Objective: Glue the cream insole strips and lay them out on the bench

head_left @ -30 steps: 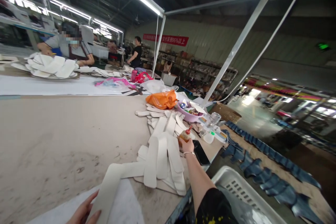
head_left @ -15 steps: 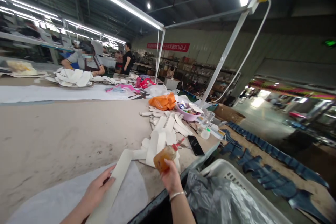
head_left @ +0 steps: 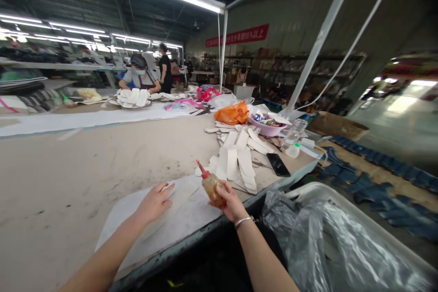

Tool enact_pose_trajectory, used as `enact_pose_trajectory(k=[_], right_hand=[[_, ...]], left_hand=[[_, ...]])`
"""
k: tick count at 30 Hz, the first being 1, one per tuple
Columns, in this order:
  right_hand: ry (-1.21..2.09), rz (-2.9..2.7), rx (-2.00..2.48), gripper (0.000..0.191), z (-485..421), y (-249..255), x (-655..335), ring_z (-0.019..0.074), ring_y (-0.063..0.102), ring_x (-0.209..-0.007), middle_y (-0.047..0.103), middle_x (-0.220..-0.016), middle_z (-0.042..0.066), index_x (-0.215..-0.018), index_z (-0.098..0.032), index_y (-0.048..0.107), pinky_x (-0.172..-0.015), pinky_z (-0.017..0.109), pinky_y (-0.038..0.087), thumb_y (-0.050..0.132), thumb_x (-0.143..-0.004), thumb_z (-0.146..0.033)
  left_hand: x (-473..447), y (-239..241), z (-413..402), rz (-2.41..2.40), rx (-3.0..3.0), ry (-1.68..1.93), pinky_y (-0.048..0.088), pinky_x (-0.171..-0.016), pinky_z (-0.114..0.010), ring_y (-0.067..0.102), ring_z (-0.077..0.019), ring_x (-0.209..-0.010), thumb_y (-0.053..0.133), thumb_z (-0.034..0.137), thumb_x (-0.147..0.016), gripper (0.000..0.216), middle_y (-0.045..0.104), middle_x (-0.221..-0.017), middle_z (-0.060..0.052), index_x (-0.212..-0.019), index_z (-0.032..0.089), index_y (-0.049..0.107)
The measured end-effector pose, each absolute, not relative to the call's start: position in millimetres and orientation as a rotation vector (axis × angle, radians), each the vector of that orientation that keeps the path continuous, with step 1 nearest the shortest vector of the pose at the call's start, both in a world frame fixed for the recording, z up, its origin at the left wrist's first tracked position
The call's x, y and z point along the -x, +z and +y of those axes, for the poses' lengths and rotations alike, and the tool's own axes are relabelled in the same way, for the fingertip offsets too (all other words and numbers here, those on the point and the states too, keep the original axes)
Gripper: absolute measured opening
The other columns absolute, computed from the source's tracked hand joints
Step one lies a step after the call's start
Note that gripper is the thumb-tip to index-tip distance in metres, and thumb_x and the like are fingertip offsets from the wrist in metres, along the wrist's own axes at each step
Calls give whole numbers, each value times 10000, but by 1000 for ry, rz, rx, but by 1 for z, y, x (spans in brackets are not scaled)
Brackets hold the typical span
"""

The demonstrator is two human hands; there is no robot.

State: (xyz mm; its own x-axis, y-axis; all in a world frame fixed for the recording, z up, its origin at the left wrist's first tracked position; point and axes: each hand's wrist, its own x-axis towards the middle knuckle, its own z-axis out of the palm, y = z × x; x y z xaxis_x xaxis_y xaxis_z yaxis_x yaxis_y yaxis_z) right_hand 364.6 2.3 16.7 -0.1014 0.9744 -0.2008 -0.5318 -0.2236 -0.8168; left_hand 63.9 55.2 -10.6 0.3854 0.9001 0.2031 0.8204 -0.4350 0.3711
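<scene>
My right hand (head_left: 233, 201) grips a squeeze bottle (head_left: 212, 188) of amber liquid, probably glue, its red nozzle tilted up and to the left. A pale strip (head_left: 183, 195) lies on a white sheet (head_left: 196, 212) at the near edge of the table. My left hand (head_left: 156, 204) rests along the left side of that strip, fingers stretched out and slightly apart. Just beyond the bottle is a loose pile of white cut pieces (head_left: 236, 159). Scissors (head_left: 260, 163), partly hidden, lie beside a black phone (head_left: 278, 164).
An orange bag (head_left: 232, 113) and a pink basin (head_left: 270, 129) of small items stand behind the pile. To the right, a pale crate (head_left: 369, 232) holds grey plastic. Dark blue pieces (head_left: 369, 182) lie beyond it. A co-worker (head_left: 139, 75) sits across the table.
The strip has gone from raised in my left hand to lying on the sheet. The bottle's nozzle has swung from pointing right to pointing up-left. The camera view has turned.
</scene>
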Motion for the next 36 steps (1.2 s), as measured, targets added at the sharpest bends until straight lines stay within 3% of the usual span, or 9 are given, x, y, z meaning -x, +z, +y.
enact_pose_trajectory(k=[4, 10, 15, 21, 36], right_hand=[[1609, -654, 920, 498, -4, 14, -370, 160, 635, -737, 645, -893, -33, -930, -271, 424, -601, 279, 519, 819, -647, -380], [1443, -756, 965, 518, -12, 15, -366, 142, 626, -766, 631, -943, -15, -1016, -253, 468, -586, 208, 467, 824, -649, -336], [1235, -996, 1073, 592, -19, 6, -344, 201, 622, -911, 610, -1071, 46, -1171, -234, 461, -712, 294, 520, 776, -697, -399], [824, -1498, 1095, 461, -35, -3, -311, 234, 572, -1029, 560, -1109, 71, -1146, -228, 484, -927, 418, 481, 728, -761, -294], [610, -1966, 958, 487, -51, -3, -266, 215, 549, -983, 473, -1090, 91, -1221, -239, 490, -871, 378, 545, 690, -786, -150]], left_hand=[[-41, -20, 5, 1648, -2655, 850, 505, -911, -389, 602, -241, -1016, 530, 385, -874, 327, 637, -1125, -108, -1107, 218, 688], [-17, -40, -56, 1655, -2690, 967, 532, -824, -313, 616, -185, -927, 507, 366, -909, 268, 655, -1026, -82, -973, 220, 723], [-18, -41, -62, 1712, -2660, 964, 536, -811, -313, 620, -172, -880, 516, 315, -913, 244, 671, -955, -77, -911, 201, 731], [-6, -49, -71, 1651, -2657, 993, 546, -831, -276, 644, -149, -896, 517, 230, -907, 216, 700, -988, -66, -949, 197, 726], [-15, -33, -74, 1621, -2663, 974, 514, -833, -299, 606, -150, -871, 513, 173, -908, 185, 685, -944, -63, -943, 163, 694]])
